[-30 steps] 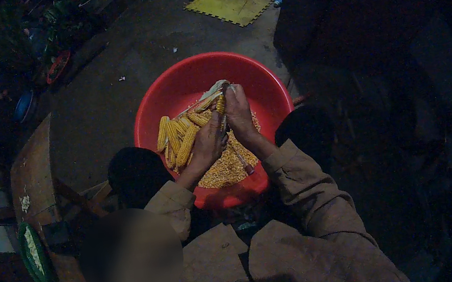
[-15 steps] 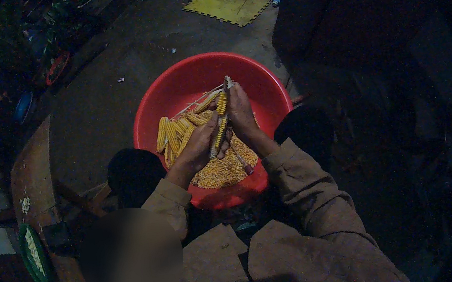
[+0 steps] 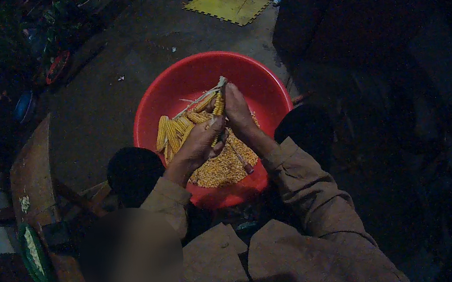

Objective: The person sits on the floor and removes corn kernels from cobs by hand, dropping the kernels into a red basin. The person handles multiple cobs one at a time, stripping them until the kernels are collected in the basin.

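Both hands on one corn cob (image 3: 218, 106), held over the red basin (image 3: 256, 73), pale husk end pointing away from the person, cob on a slant. L hand (image 3: 199, 142) wraps the lower part, thumb along the near side, fingers curled beneath; firm grasp, prob so the cob can't roll. R hand (image 3: 238, 109) bears on the cob's R side nearer the husk end, palm turned in; its fingers mostly hidden, can't tell if they close round it. Two contact pts on opp sides presumably brace it w/o needing a surface below. Basin sits btwn L knee (image 3: 136, 171) and R knee (image 3: 303, 126), likely for steadiness and short reach; high wall would catch anything dropping off. Inside: loose kernels (image 3: 221, 170) heaped on near side, under the hands; whole cobs (image 3: 166, 135) piled on L side, apart from most of the grain, prob handy for L hand. Thin tool w/ reddish handle (image 3: 248, 168) lies on the kernels, handle toward the person, untouched, apparently parked there within reach of R hand. Light dim, kernel-level detail n/a
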{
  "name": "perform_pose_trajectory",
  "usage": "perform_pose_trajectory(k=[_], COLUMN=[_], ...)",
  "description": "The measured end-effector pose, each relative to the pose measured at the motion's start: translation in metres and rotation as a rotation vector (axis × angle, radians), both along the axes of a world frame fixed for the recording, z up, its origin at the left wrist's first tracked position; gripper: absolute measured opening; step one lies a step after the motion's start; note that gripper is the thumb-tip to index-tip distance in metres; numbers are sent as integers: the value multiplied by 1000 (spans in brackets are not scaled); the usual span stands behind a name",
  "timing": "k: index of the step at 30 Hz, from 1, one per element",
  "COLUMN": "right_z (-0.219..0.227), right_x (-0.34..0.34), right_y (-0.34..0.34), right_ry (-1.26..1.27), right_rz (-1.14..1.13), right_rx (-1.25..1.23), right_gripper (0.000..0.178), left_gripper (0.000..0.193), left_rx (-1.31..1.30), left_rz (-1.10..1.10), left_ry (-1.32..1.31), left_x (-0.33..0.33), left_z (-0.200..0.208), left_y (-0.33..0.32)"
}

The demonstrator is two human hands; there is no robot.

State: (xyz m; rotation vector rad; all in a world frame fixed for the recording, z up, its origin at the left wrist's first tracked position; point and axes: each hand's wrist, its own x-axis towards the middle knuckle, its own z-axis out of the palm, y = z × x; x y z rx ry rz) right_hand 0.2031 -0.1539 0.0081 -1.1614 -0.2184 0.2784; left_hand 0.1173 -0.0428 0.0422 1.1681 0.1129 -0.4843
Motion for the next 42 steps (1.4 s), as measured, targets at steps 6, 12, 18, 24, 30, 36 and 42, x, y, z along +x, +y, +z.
perform_pose_trajectory(k=[6,12,18,24,30,36,42], right_z=[12,18,6,1,3,2,-2], right_x=[-1,-3,3,10,9,7,4], right_y=[-6,-5,-8,-12,-9,-7,-4], right_ry=[36,81,33,-72,94,62,-1], right_rz=[-96,-78,-79,-108,-108,-130,-99], right_rx=[70,33,48,140,90,98,3], right_gripper=[43,42,43,31,36,33,27], left_gripper=[27,23,29,28,23,33,33], left_rx=[-87,109,-50,50,300,186,298], left_rz=[-68,-39,6,-92,-43,40,35], left_ry=[64,13,105,44,-26,-43,-64], left_x=[1,3,-3,-1,-3,-2,9], left_z=[5,-5,17,5,2,3,-3], left_y=[8,6,-3,6,2,-4,1])
